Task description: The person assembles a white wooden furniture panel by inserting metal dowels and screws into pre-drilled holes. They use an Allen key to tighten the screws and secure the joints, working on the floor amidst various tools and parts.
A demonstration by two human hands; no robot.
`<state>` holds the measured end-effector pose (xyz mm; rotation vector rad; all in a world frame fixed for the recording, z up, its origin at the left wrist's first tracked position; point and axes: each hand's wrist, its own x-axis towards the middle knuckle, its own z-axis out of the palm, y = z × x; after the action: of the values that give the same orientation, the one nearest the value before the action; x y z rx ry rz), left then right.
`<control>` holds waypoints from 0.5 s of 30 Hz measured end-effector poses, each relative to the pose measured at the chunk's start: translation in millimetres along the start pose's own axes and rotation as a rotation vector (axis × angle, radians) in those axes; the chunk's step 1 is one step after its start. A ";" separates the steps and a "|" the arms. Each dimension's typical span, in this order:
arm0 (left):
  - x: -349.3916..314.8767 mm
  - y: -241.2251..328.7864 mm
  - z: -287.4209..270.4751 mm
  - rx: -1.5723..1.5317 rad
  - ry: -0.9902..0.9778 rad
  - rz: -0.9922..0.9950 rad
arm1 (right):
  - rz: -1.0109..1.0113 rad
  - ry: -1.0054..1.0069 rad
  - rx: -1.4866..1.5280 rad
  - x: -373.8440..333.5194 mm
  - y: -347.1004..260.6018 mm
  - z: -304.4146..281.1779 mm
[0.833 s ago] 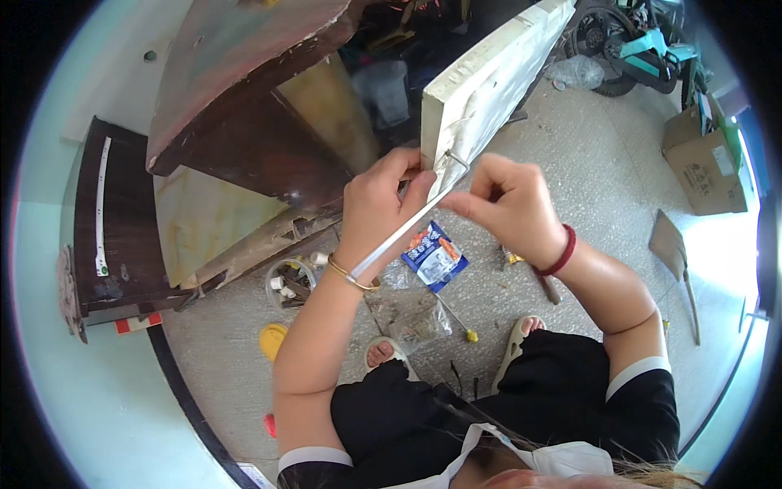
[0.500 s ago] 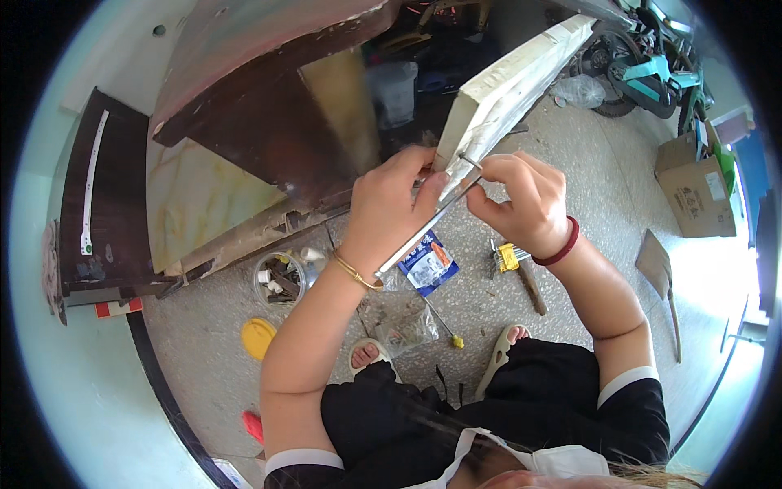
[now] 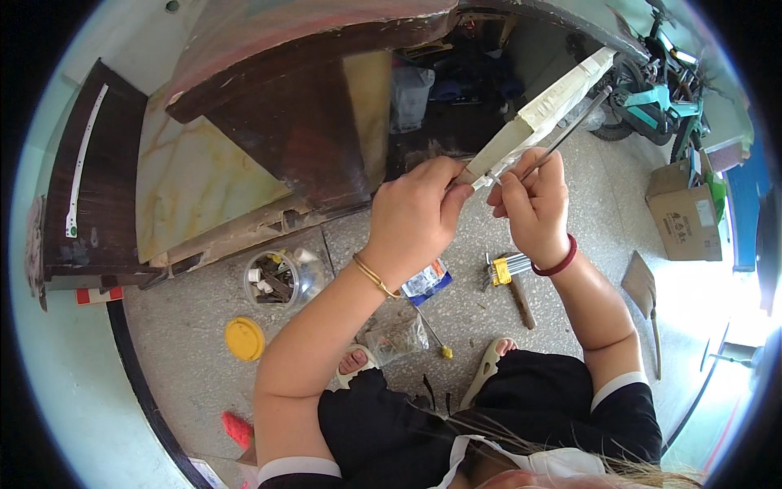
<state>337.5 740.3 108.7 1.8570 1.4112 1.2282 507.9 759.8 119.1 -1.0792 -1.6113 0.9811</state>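
My left hand (image 3: 417, 210) grips the near end of a long cream-coloured door panel (image 3: 542, 114), with the thumb on its edge and the other fingers partly hidden behind. Close beside it, my right hand (image 3: 533, 204) is closed around a steel L-shaped hex key (image 3: 577, 129). The key's long arm points up and away to the right, alongside the panel. Between my hands a short metal end (image 3: 492, 176) meets the panel's edge. Whether it is the key's short arm or a bolt, I cannot tell.
A dark cabinet (image 3: 301, 122) stands ahead. On the floor lie a clear jar (image 3: 312, 281) of hardware, a yellow lid (image 3: 244, 338), a blue packet (image 3: 428, 281), a plastic bag (image 3: 399, 338) and a hex key set (image 3: 503, 269) by a wooden handle (image 3: 522, 303). A cardboard box (image 3: 688, 222) and bicycle (image 3: 656, 104) stand right.
The hex key has swung round: its long arm pointed down-left towards my left wrist and now points up-right. My right hand has turned with it. My left hand stays on the panel's end.
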 end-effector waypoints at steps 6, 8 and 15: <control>2.4 0.7 -3.5 -0.003 0.006 0.023 | -0.120 -0.149 -0.237 6.8 -24.5 -13.9; 4.6 1.7 -1.0 -0.037 -0.019 0.013 | -0.158 -0.167 -0.314 7.2 -33.5 -26.0; 13.8 -18.1 6.2 -0.198 0.025 -0.012 | -0.073 -0.190 -0.071 -16.3 18.3 -93.0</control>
<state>335.0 760.1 96.1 1.7023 1.2624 1.3371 604.0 760.4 120.8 -0.9911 -1.8382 1.0087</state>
